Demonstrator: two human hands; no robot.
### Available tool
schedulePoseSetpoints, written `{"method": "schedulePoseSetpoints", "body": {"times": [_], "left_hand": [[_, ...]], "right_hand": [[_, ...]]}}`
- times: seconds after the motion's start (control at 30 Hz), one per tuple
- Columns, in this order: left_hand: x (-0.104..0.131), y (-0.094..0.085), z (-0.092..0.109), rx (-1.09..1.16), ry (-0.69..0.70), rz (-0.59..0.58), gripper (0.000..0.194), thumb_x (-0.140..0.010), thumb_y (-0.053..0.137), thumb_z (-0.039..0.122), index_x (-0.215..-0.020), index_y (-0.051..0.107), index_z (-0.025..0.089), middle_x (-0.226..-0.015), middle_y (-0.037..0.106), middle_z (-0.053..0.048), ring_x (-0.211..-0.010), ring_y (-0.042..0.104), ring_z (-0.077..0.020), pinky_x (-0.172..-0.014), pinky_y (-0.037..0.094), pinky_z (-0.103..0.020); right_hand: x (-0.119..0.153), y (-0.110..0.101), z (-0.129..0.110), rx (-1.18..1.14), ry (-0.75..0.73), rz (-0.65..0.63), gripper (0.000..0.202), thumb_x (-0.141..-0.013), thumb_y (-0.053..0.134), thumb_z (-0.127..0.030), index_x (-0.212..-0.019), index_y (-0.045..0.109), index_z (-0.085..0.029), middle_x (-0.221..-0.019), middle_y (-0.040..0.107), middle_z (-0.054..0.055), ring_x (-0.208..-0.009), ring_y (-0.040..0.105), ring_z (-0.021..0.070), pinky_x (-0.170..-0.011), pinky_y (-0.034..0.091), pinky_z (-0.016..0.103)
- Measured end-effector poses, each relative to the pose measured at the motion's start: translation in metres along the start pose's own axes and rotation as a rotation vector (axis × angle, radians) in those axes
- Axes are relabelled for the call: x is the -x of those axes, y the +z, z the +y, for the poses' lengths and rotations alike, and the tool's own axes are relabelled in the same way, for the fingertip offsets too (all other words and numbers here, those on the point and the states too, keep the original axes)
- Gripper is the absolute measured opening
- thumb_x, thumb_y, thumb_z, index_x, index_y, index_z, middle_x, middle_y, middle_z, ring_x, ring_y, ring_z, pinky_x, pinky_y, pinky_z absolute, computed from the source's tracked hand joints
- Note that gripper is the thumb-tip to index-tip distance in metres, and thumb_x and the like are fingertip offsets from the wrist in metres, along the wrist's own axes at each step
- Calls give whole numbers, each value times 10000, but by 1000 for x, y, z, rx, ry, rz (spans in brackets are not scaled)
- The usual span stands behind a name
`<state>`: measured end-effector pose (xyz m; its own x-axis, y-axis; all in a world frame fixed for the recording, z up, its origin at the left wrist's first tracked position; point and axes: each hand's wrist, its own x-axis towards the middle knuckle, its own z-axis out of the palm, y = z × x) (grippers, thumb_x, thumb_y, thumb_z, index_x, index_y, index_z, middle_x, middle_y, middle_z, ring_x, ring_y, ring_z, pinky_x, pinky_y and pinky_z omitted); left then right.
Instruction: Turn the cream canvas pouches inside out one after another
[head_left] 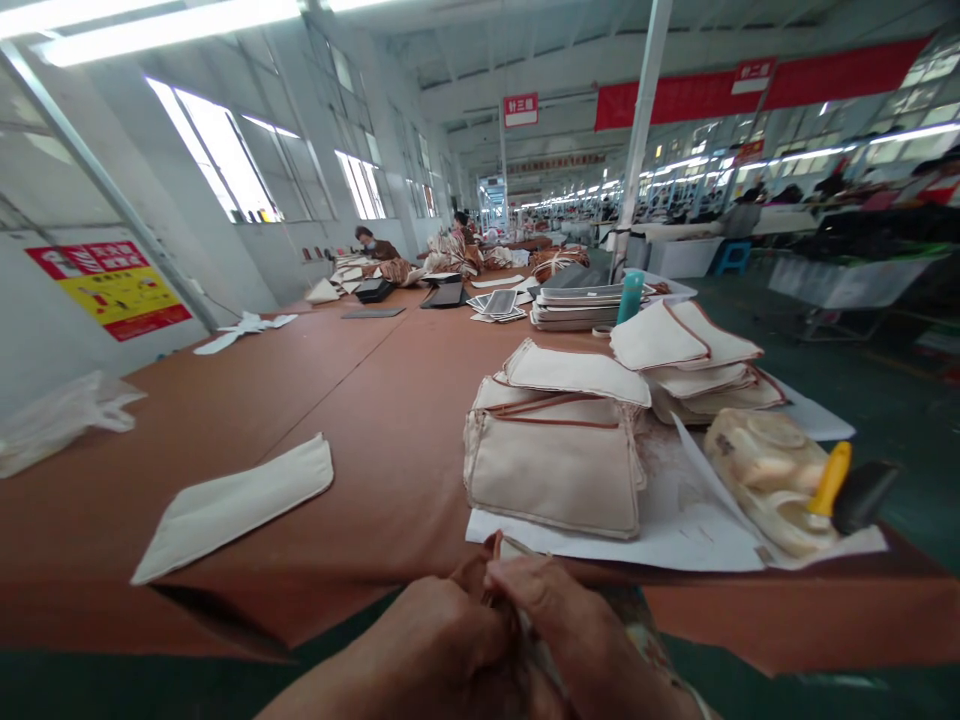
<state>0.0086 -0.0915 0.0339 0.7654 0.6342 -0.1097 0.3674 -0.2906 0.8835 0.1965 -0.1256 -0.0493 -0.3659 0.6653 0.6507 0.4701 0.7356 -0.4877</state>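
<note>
My left hand [442, 640] and my right hand [559, 610] are close together at the table's front edge, both closed on a brown and cream fabric piece [491, 560]. Only its upper tip and some edges show between the fingers. Just beyond them a stack of cream fabric panels [555, 470] with brown edging lies on white paper [675, 520]. A single cream panel [240, 505] lies flat on the brown table [375, 400] to the left.
More cream panels [697, 360] are piled at the right. Near the right corner sit a plastic container [765, 460] and a yellow-handled tool [831, 480]. Behind stands a teal bottle [630, 297]. A clear bag [67, 415] lies far left. A person [375, 245] is at the far end.
</note>
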Motion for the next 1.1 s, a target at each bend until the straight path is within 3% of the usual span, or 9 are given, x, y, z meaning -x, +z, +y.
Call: {"method": "schedulePoseSetpoints", "body": {"times": [0.07,0.17,0.27,0.37,0.47,0.57,0.73,0.9,1.1], "left_hand": [[-6,1,5,-60,-9,-53,263,-814,660,349,-628,633,164,-658,517,14,-630,406,-124,-536,332,-180],[-10,-4,4,-111,-107,-111,267,-799,676,320,-607,600,150,-657,458,34,-615,378,-106,-508,291,-180],[-14,-16,-10,27,-163,-177,297,-782,704,374,-640,601,135,-636,429,44,-585,346,-91,-501,254,-190],[-18,-30,-34,289,-188,-226,385,-764,715,483,-766,653,103,-652,461,30,-592,340,-91,-523,244,-199],[-21,-37,-56,463,-226,-187,471,-740,728,541,-837,661,85,-682,503,5,-608,353,-98,-550,255,-203],[-21,-37,-66,531,-209,-121,455,-755,726,528,-873,652,95,-705,529,-3,-621,386,-100,-589,296,-204],[-12,-44,-46,547,-190,17,361,-794,727,435,-900,646,100,-720,540,-8,-650,417,-105,-597,310,-197],[-1,-52,-10,487,-168,-28,329,-815,720,388,-987,649,117,-773,553,-2,-666,426,-96,-590,324,-177],[-15,-19,-20,566,-171,-106,373,-849,663,447,-1000,661,105,-845,561,-30,-760,459,-132,-643,350,-194]], "right_hand": [[-7,0,-7,-131,-14,-45,529,-764,543,-93,-1288,489,-144,-1147,689,135,-1014,654,220,-910,509,292],[-5,-4,-3,-219,119,-130,259,-726,567,-98,-970,630,-161,-905,720,81,-824,660,196,-751,501,264],[2,-5,6,-243,176,-170,76,-720,541,-112,-722,577,-180,-686,634,23,-636,576,152,-608,423,252],[8,-9,10,-274,227,-134,74,-753,507,-133,-721,548,-186,-680,582,11,-636,531,148,-616,393,258],[11,-16,13,-384,412,-65,81,-816,499,-161,-772,560,-190,-737,568,10,-692,526,155,-653,396,255],[12,-21,17,-516,551,8,104,-866,525,-213,-774,569,-192,-734,532,-5,-693,493,151,-646,384,247],[7,-22,19,-627,593,128,141,-904,539,-263,-817,617,-185,-780,537,9,-734,492,165,-663,385,262],[6,-14,24,-754,664,180,207,-886,599,-359,-821,641,-167,-781,552,21,-719,480,163,-618,368,257],[28,6,45,-1017,953,224,229,-819,665,-381,-796,581,-170,-628,491,-32,-559,399,113,-514,304,218]]}}
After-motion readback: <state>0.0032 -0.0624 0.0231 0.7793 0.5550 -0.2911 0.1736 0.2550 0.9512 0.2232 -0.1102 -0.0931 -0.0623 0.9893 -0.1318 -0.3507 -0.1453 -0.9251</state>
